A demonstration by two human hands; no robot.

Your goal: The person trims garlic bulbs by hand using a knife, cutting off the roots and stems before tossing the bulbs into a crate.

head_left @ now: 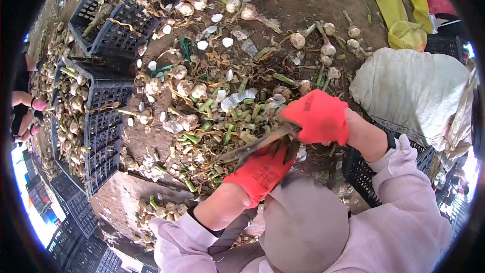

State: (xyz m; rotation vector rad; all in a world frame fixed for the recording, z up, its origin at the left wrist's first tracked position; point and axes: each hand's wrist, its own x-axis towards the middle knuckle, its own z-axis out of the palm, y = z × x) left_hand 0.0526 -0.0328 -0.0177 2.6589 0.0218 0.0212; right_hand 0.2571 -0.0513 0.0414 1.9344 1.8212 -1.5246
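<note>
My right hand (319,116), in a red glove, is closed around the handle end of a knife (260,143) with a long, dirty, grey-brown blade. The blade slants down to the left, just above my left hand (262,172). That hand wears a red glove with dark fingers, which are curled in under the blade; what they hold, if anything, is hidden. Beneath both hands lies a heap of cut green garlic stems (237,126) and dry leaves. Garlic bulbs (186,88) with roots lie at the heap's left edge.
Black plastic crates (103,126) of garlic stand on the left. More garlic bulbs (247,11) lie on the soil ahead. A white sack (411,93) rests at right over a black crate (361,177); a yellow sack (391,5) lies beyond. Another person's gloved hand (39,104) shows far left.
</note>
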